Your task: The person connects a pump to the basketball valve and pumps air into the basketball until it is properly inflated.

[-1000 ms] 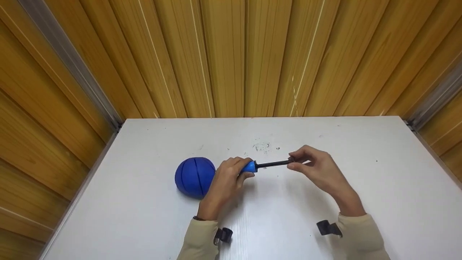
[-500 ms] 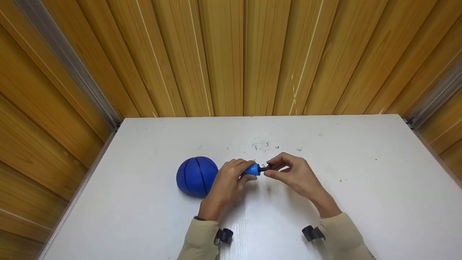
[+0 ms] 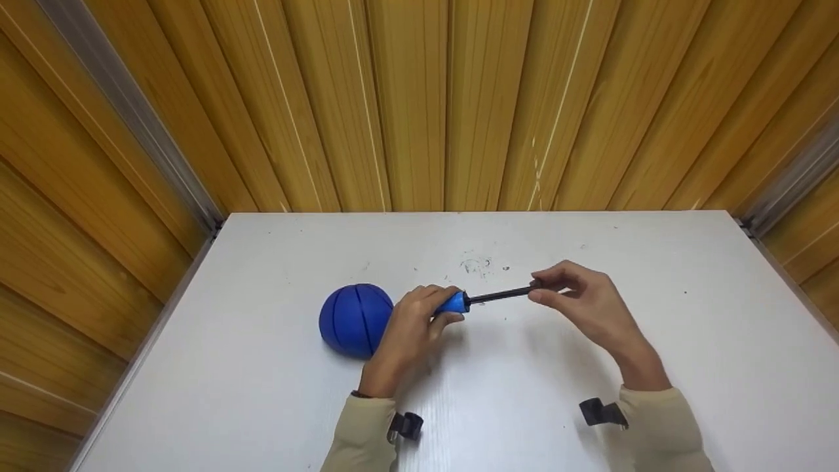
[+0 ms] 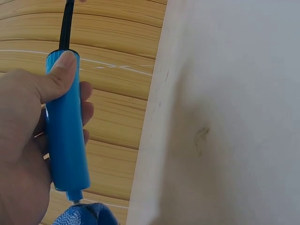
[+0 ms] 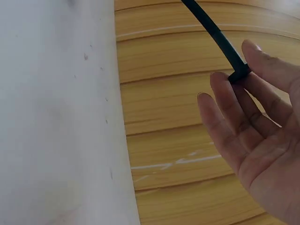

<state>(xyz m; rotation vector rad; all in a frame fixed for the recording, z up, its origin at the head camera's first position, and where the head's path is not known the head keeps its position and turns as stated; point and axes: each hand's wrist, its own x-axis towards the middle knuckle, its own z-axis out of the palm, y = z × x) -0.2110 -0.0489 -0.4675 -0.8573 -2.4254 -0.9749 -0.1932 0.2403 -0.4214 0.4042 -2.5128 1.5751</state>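
My left hand (image 3: pixel 409 321) grips the blue barrel (image 4: pixel 68 136) of a small hand-held ball pump, its thumb lying along the barrel near the top. At the barrel's lower end, a thin metal needle meets a blue ball (image 3: pixel 354 321) with dark grooves, which looks misshapen. The pump's black plunger rod (image 3: pixel 501 295) stands drawn far out to the right. Between thumb and fingers, my right hand (image 3: pixel 593 305) pinches the small black handle (image 5: pixel 240 73) at the rod's end. In the head view the left hand hides most of the barrel and the needle.
A white table (image 3: pixel 229 406) with small dark scuff marks (image 3: pixel 475 265) lies under both hands. Yellow wood-patterned panels (image 3: pixel 419 105) rise behind its far edge and at both sides. Black camera mounts (image 3: pixel 406 426) sit at the wrists.
My right hand pushed the plunger rod leftward nearly into the barrel half a second ago; now it is drawn out to the right again. The left hand and ball have barely moved.
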